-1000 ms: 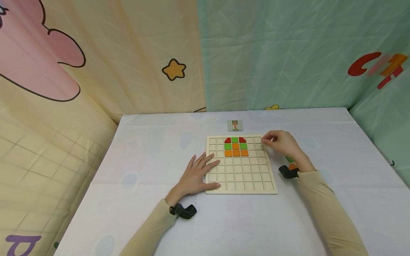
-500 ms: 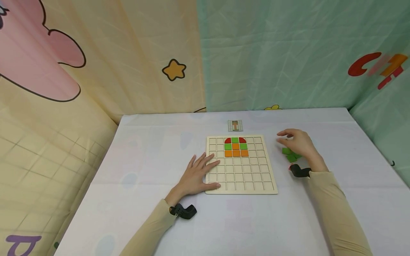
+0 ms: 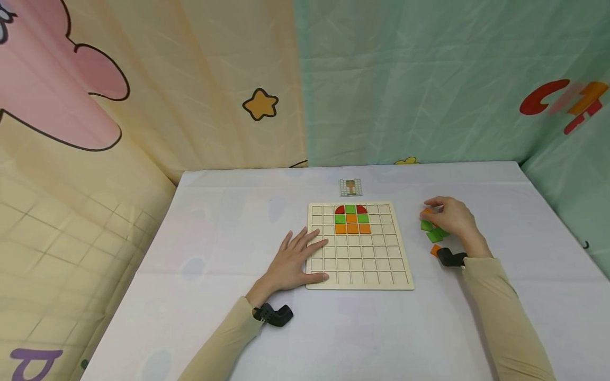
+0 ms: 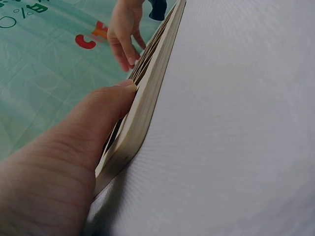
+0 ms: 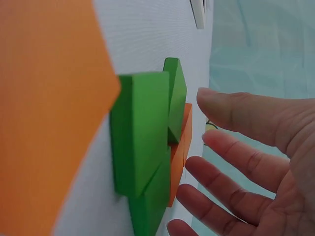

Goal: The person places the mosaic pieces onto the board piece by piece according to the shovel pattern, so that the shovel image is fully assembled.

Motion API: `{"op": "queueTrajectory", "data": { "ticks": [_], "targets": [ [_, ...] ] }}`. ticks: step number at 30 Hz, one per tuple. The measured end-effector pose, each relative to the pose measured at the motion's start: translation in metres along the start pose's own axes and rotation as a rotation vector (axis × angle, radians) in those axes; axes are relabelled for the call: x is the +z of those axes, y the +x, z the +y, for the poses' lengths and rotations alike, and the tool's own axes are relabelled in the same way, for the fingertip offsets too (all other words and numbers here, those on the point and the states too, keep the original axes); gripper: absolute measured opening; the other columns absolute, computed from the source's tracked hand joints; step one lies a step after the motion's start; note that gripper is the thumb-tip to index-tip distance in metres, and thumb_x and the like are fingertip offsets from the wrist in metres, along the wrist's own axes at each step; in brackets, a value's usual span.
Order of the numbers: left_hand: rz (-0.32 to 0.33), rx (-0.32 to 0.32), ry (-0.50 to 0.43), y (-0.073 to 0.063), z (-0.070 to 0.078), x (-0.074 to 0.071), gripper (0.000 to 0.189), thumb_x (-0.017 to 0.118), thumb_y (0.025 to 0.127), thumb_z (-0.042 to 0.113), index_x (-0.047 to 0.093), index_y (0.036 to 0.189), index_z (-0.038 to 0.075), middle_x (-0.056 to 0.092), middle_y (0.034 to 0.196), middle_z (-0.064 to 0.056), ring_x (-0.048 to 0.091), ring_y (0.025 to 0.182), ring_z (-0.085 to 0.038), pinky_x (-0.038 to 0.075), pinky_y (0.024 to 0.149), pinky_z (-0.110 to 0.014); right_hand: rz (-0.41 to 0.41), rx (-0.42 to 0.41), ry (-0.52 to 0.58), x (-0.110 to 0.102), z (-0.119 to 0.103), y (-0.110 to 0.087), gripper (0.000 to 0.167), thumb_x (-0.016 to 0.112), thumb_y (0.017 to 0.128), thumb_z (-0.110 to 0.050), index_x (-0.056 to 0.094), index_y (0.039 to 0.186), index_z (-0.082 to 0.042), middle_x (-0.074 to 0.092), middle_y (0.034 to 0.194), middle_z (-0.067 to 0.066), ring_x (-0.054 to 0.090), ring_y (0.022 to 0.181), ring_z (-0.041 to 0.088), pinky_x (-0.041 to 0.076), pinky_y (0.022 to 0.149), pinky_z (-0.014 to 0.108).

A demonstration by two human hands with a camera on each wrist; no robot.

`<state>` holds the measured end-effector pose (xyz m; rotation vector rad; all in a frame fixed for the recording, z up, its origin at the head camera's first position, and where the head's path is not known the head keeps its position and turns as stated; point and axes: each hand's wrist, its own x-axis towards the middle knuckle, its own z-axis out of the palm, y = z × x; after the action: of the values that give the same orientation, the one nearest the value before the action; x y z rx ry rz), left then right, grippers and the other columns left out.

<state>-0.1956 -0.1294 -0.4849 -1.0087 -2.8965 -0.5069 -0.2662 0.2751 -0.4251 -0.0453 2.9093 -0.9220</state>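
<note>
My left hand (image 3: 286, 264) lies with spread fingers on the left edge of a pale wooden grid board (image 3: 381, 264); its thumb rests on the rim in the left wrist view. Red quarter-round tiles (image 3: 361, 209), green square tiles (image 3: 350, 209) and orange square tiles (image 3: 352, 228) fill cells in the board's upper middle. Right of the board, my right hand (image 3: 455, 217) hovers at a small heap of loose green tiles (image 5: 150, 132), thumb and fingers apart. By its fingertips lies an orange tile (image 5: 179, 157), partly behind the green ones.
Another orange tile (image 3: 435, 250) lies by the right wrist's black camera (image 3: 450, 257), large and close in the right wrist view. A small gridded picture card (image 3: 350, 187) sits behind the board. The table has a white cloth (image 3: 214, 233), with printed curtains (image 3: 410, 79) behind.
My right hand has drawn back from the board's upper right corner to the loose tiles, then lowered toward the orange one. My left hand has stayed on the board.
</note>
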Motion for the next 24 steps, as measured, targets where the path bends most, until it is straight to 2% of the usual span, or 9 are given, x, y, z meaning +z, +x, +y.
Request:
{"op": "queueTrajectory", "data": {
  "ticks": [11, 24],
  "targets": [
    [-0.014, -0.01, 0.008, -0.0006, 0.0008, -0.0005, 0.081, 0.054, 0.083, 0.067, 0.031, 0.15, 0.028, 0.016, 0.157, 0.002, 0.002, 0.144, -0.023, -0.006, 0.112, -0.046, -0.024, 0.068, -0.084, -0.0037, 0.001, -0.002, 0.048, 0.064, 0.088, -0.032, 0.06, 0.116, 0.007, 0.059, 0.109, 0.025, 0.054, 0.093, 0.037, 0.044, 0.071, 0.046],
    [-0.019, -0.012, 0.009, 0.0001, 0.0009, -0.0008, 0.081, 0.054, 0.083, 0.067, 0.03, 0.15, 0.028, 0.015, 0.157, 0.002, 0.001, 0.144, -0.022, -0.007, 0.111, -0.045, -0.011, 0.055, -0.112, -0.0037, -0.0002, -0.002, 0.043, 0.066, 0.088, -0.029, 0.061, 0.11, 0.007, 0.06, 0.104, 0.024, 0.055, 0.088, 0.036, 0.044, 0.066, 0.043]
  ]
}}
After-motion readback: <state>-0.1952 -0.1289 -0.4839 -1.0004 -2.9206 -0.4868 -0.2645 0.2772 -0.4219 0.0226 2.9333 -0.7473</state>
